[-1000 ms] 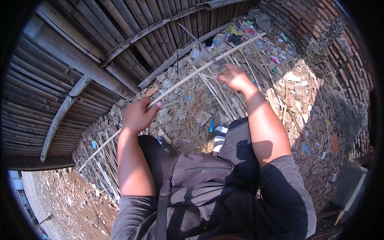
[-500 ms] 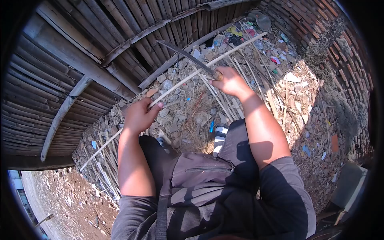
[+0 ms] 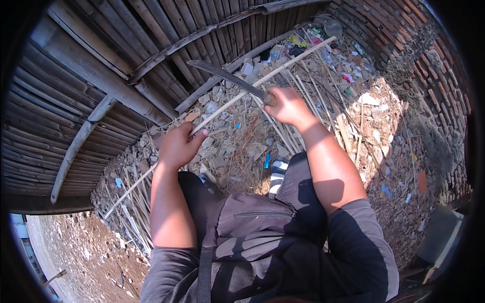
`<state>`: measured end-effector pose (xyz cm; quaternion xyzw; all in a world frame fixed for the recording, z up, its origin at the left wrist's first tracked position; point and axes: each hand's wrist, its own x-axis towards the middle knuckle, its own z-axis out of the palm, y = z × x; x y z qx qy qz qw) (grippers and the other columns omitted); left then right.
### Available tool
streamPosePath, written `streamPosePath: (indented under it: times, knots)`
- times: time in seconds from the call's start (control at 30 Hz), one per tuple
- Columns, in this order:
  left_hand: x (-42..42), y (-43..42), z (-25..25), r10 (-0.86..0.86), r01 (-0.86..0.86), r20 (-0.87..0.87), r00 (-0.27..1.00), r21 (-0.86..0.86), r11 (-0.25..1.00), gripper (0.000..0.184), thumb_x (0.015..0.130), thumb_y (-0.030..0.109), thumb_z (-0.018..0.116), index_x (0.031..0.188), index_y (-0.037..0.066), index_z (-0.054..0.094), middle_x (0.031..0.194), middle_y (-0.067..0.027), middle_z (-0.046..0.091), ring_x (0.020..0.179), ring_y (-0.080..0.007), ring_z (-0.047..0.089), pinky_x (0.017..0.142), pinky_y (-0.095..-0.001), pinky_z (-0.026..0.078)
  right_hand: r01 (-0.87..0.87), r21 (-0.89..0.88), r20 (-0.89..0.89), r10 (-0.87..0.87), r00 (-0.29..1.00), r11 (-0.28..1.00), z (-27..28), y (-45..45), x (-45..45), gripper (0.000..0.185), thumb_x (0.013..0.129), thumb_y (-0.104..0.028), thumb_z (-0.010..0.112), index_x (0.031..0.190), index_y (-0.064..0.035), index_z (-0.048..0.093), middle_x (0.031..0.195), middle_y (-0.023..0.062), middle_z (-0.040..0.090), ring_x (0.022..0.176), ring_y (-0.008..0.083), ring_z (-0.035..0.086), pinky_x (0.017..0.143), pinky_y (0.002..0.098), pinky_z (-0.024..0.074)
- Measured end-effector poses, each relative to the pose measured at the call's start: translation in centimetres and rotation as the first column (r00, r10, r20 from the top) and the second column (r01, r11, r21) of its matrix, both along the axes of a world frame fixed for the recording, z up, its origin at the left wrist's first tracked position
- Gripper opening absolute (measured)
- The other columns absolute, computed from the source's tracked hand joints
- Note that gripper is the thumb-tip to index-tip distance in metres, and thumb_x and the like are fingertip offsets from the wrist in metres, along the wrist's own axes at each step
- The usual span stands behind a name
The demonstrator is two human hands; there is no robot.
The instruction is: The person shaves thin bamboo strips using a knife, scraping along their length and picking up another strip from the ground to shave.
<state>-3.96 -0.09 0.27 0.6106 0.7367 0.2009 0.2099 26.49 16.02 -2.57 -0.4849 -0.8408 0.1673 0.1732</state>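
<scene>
A long, pale bamboo strip (image 3: 225, 107) runs slantwise from the lower left to the upper right in front of me. My left hand (image 3: 178, 145) is wrapped round it, thumb on top. In my right hand (image 3: 287, 106) is the wooden handle of a machete (image 3: 227, 77), with the fingers closed on it. The dark blade points to the upper left and crosses the strip a little beyond my right fist. Whether the edge presses into the strip I cannot tell.
Rubble and litter cover the ground, with several more bamboo strips (image 3: 280, 129) lying between my knees and to the right. A bamboo-slat wall (image 3: 91, 86) rises on the left and ahead, a brick wall (image 3: 434, 91) on the right. A grey block-shaped object (image 3: 440, 237) stands lower right.
The machete's blade has turned and its tip has dropped slightly and gone left. My right hand has shifted a little left and down; my left hand keeps its grip on the bamboo strip.
</scene>
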Motion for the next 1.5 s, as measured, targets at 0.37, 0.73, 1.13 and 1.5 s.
streamPosePath:
  times: [0.37, 0.73, 1.13, 1.5]
  knots:
    - [-0.3, 0.0, -0.1, 0.027, -0.027, -0.003, 1.0, 0.012, 1.0, 0.055, 0.092, 0.054, 0.074, 0.091, 0.0, 0.067, 0.072, -0.0193, 0.066, 0.071, -0.0396, 0.067, 0.066, -0.048, 0.049, 0.06, -0.049, -0.035, -0.061, 0.998, 0.997, -0.8, 0.5, 0.5, 0.054, 0.085, -0.037, 0.081, 0.128, -0.0057, 0.069, 0.127, 0.0224, 0.069, 0.123, 0.0398, 0.064, 0.106, 0.0469, 0.0519]
    - [0.3, 0.1, 0.2, 0.01, -0.011, -0.034, 0.999, -0.011, 1.0, 0.051, 0.094, 0.048, 0.074, 0.1, -0.002, 0.07, 0.072, -0.0157, 0.065, 0.067, -0.0282, 0.063, 0.065, -0.043, 0.048, -0.052, -0.077, 0.032, 0.055, 0.998, 0.996, 1.5, -2.0, -1.7, 0.048, 0.085, -0.033, 0.08, 0.124, -0.0081, 0.071, 0.114, 0.0199, 0.074, 0.111, 0.04, 0.069, 0.099, 0.0469, 0.0558]
    - [0.4, 0.1, -0.2, 0.0, 0.001, -0.007, 1.0, 0.008, 1.0, 0.056, 0.093, 0.056, 0.073, 0.092, 0.0, 0.068, 0.071, -0.0173, 0.067, 0.07, -0.0366, 0.068, 0.065, -0.0471, 0.05, -0.019, -0.101, 0.005, 0.02, 1.0, 0.995, 1.1, -1.3, -1.1, 0.049, 0.085, -0.035, 0.081, 0.124, -0.0077, 0.071, 0.111, 0.0224, 0.073, 0.108, 0.0417, 0.069, 0.095, 0.0478, 0.0554]
    - [0.6, 0.1, 0.4, -0.023, 0.023, 0.001, 1.0, -0.041, 0.999, 0.052, 0.094, 0.05, 0.074, 0.093, -0.001, 0.065, 0.072, -0.0146, 0.063, 0.067, -0.0276, 0.061, 0.065, -0.0433, 0.047, -0.016, -0.207, 0.061, 0.029, 0.998, 0.978, 2.1, -1.5, -1.6, 0.05, 0.085, -0.033, 0.08, 0.126, -0.0067, 0.07, 0.116, 0.0236, 0.073, 0.111, 0.0423, 0.069, 0.097, 0.0479, 0.055]
